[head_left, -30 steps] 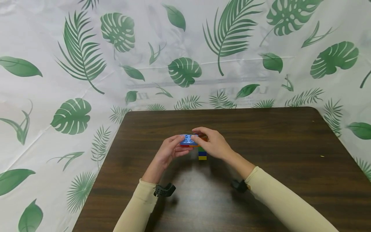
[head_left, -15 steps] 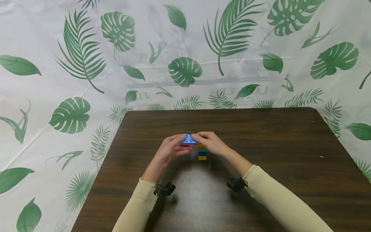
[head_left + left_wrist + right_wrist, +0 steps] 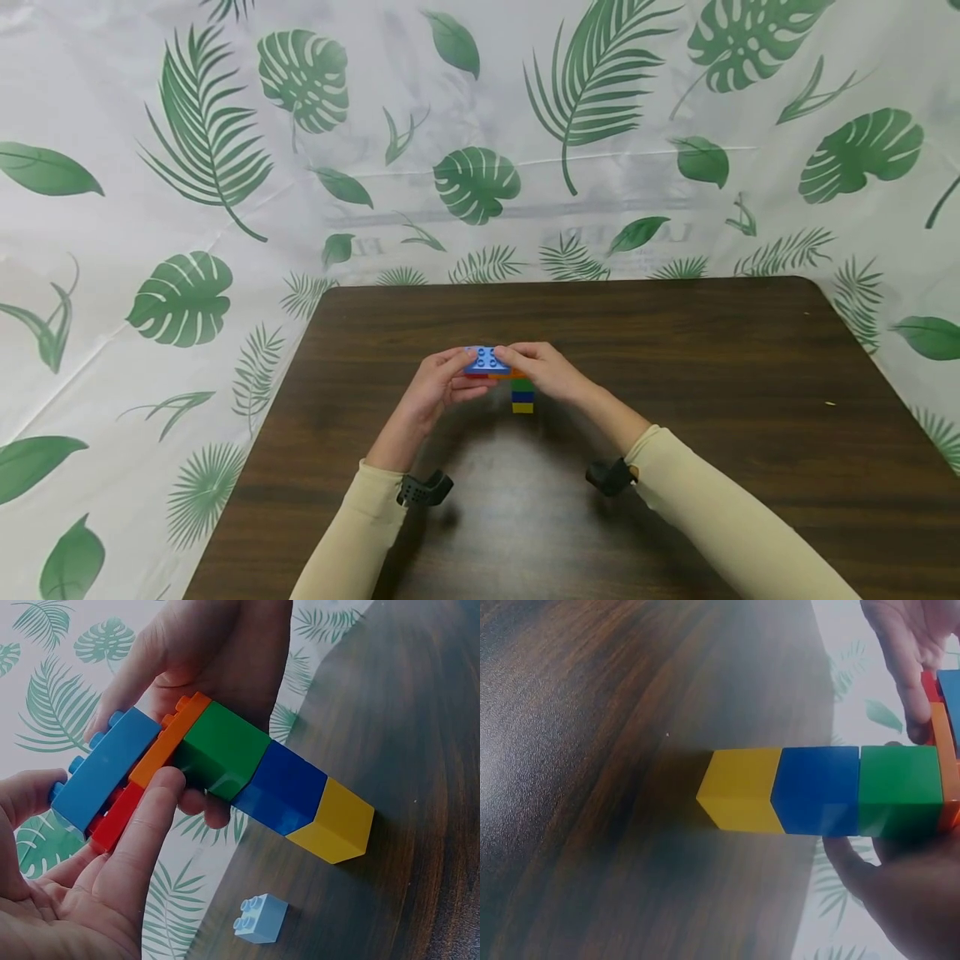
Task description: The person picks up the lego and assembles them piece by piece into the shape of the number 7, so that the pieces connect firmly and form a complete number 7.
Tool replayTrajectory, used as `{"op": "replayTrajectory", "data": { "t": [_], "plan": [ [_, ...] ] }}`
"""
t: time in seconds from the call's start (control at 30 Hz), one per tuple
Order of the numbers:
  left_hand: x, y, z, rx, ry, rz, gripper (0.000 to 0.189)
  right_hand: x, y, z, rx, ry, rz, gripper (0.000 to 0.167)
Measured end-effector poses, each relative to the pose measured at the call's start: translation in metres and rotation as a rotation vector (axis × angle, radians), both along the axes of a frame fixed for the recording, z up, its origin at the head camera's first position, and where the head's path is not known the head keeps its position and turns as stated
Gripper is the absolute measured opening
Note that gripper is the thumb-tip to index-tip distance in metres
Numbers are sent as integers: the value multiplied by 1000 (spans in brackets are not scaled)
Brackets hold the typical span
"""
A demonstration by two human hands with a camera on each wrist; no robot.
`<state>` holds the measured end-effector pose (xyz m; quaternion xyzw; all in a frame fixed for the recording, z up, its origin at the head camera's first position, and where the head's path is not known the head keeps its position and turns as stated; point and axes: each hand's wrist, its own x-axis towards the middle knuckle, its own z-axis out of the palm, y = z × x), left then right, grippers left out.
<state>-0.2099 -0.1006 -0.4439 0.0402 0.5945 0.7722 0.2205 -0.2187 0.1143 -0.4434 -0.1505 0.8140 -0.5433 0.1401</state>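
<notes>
Left of the green block (image 3: 225, 742), a pale blue brick (image 3: 264, 918) sits unattached, and the left hand (image 3: 435, 385) pinches the long blue brick (image 3: 487, 359), up-left and seemingly not fully seated. Beneath, the dark blue block (image 3: 281, 787) and yellow block (image 3: 336, 821) look stacked; at right, the right hand (image 3: 553, 371) clamps the long blue brick too.

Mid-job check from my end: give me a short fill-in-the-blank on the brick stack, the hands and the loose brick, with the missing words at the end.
1. The lowest brick in the stack is ____.
2. The piece directly above the green brick is coloured ____.
3. The left hand and the right hand both touch the light blue brick at the ____ of the stack.
4. The loose brick shows only in the ____ view.

Missing words: yellow; orange; top; left wrist.
</notes>
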Motion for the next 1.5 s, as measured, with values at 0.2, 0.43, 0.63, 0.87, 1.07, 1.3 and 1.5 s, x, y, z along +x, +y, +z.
{"op": "replayTrajectory", "data": {
  "t": [0.2, 0.43, 0.63, 0.87, 1.07, 1.3, 1.5],
  "plan": [
    [0, 0, -1, 11, -7, 4, 41, -1, -1, -2, 14, -18, -3, 47],
    [1, -1, 0, 4, -3, -2, 41, -2, 1, 0, 34, -54, -7, 50],
    [0, -1, 1, -2, 4, -1, 41, -2, 2, 4, 43, -79, 5, 51],
    [0, 0, 2, 9, 10, -4, 41, -4, 2, 4, 35, -99, -1, 50],
    [-1, -1, 0, 25, 15, -13, 43, 4, -1, 24, 36, -109, -1, 42],
    [0, -1, 0, 47, 9, -12, 41, -6, 2, 2, 40, -97, -10, 46],
    [1, -2, -1, 46, 7, -3, 41, -2, 1, 4, 51, -75, -7, 49]
  ]
}}
